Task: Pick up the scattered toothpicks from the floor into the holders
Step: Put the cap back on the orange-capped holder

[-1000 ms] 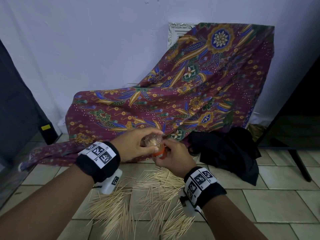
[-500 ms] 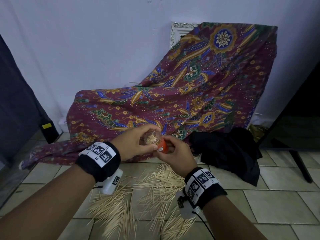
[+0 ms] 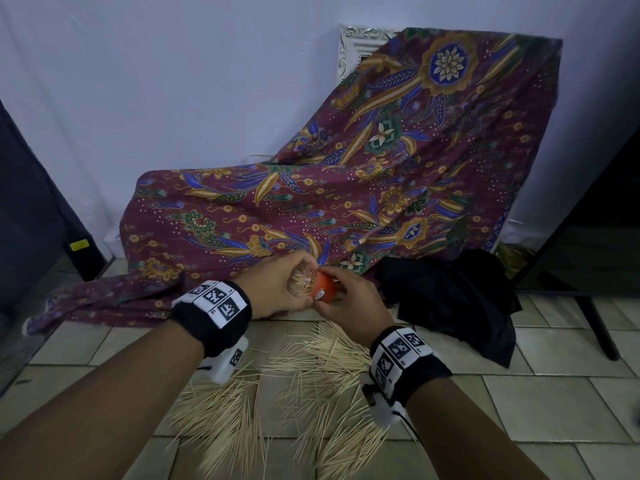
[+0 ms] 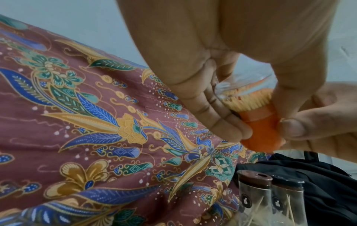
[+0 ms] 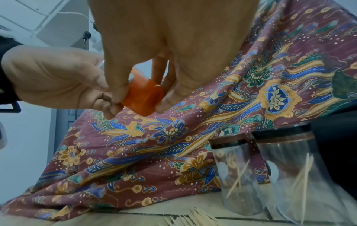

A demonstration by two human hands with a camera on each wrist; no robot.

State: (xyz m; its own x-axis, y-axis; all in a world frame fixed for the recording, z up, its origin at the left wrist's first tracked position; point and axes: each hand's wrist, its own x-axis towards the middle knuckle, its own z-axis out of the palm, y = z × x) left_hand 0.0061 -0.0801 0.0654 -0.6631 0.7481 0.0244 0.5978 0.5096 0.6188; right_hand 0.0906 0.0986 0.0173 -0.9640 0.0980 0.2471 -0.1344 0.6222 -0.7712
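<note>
Holder (image 3: 304, 285), clear, packed with toothpicks, gripped in left hand (image 3: 277, 289) above the floor, lying sideways, its orange cap (image 3: 323, 289) pointing right into the right hand's (image 3: 353, 306) pinching fingertips (image 5: 164, 100).

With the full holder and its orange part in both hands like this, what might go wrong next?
1. The holder is packed with toothpicks and lies tilted between the left hand and right hand; if the orange cap slips, they may spill back onto the floor pile.
2. Two brown-lidded holders stand just below the hands; a dropped piece could topple them.
</note>
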